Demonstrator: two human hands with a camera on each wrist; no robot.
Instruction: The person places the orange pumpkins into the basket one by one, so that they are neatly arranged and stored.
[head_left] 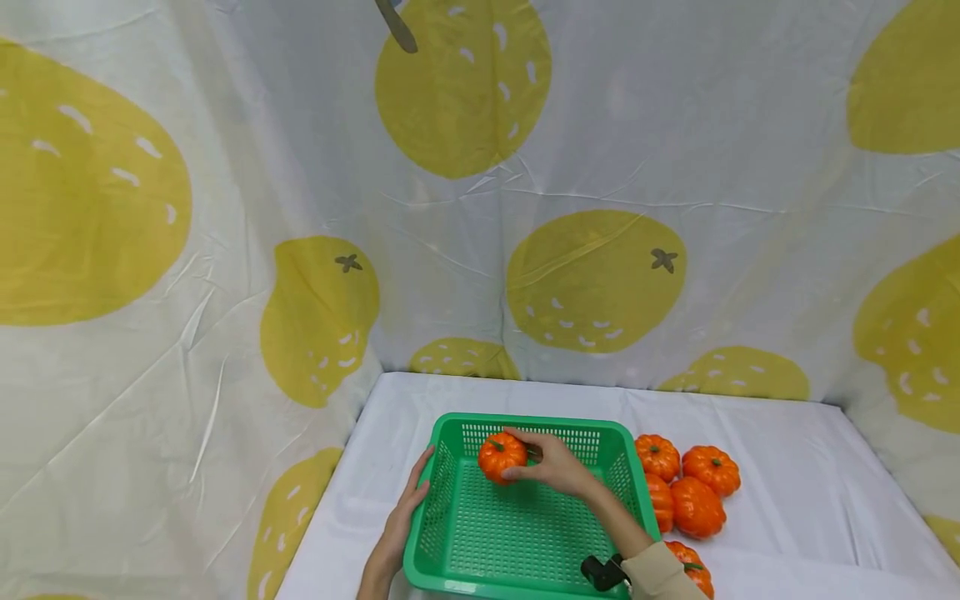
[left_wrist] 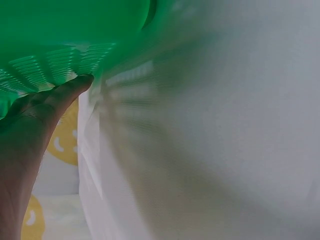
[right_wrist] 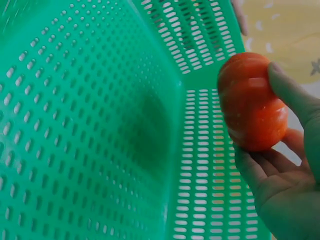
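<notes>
A green perforated basket [head_left: 450,583] stands on the white table near its front edge. My right hand [head_left: 551,463] grips a small orange pumpkin [head_left: 502,456] and holds it over the basket's far left part; the right wrist view shows this pumpkin [right_wrist: 252,102] held between thumb and fingers [right_wrist: 290,95], above the basket's floor [right_wrist: 90,125]. My left hand [head_left: 401,521] rests flat against the basket's left outer wall, fingers straight; in the left wrist view the fingers [left_wrist: 60,97] touch the green wall [left_wrist: 55,45].
Several more orange pumpkins [head_left: 697,492] lie on the white cloth right of the basket, one [head_left: 693,567] beside my right sleeve. A lemon-print curtain [head_left: 592,283] closes off the back and both sides. White tabletop [head_left: 810,500] stretches to the right.
</notes>
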